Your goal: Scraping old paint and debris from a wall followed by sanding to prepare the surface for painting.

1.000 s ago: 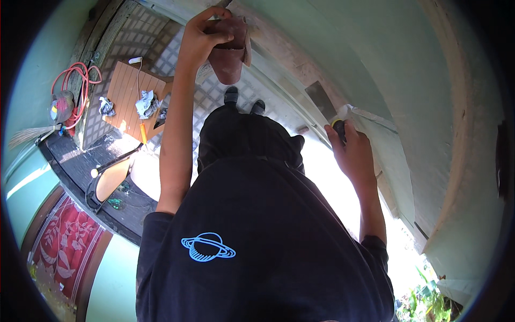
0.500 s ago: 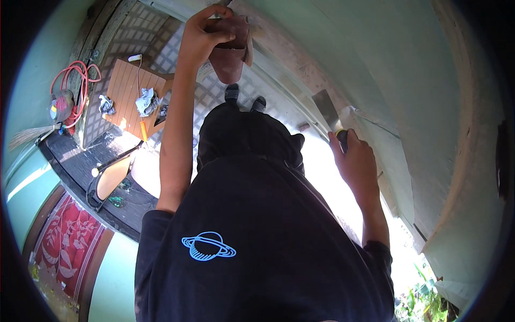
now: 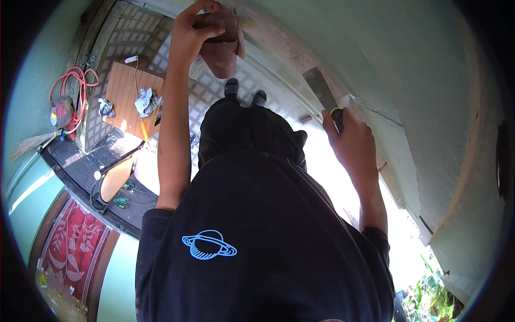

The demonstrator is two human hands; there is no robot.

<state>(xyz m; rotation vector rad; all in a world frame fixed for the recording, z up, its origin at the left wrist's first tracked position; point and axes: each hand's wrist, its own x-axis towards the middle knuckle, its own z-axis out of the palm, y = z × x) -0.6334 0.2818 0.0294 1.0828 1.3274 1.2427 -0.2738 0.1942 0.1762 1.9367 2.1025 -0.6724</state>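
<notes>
High up in the head view, my left hand is closed on a folded, curling sheet of reddish-brown sandpaper. Its thumb presses on the front of the sheet, close to the pale wall edge. On the right, my right hand grips the dark, yellow-collared handle of a putty knife. The flat grey blade points up and left, beside the pale green wall; whether it touches the surface I cannot tell.
A slatted wooden table at left bears crumpled grey pieces and an orange-handled tool. Left of it hang a coiled red hose and a broom. A black bench runs below.
My right hand has moved up and slightly left with the putty knife. My left hand has shifted a little left and up, still holding the sandpaper.
</notes>
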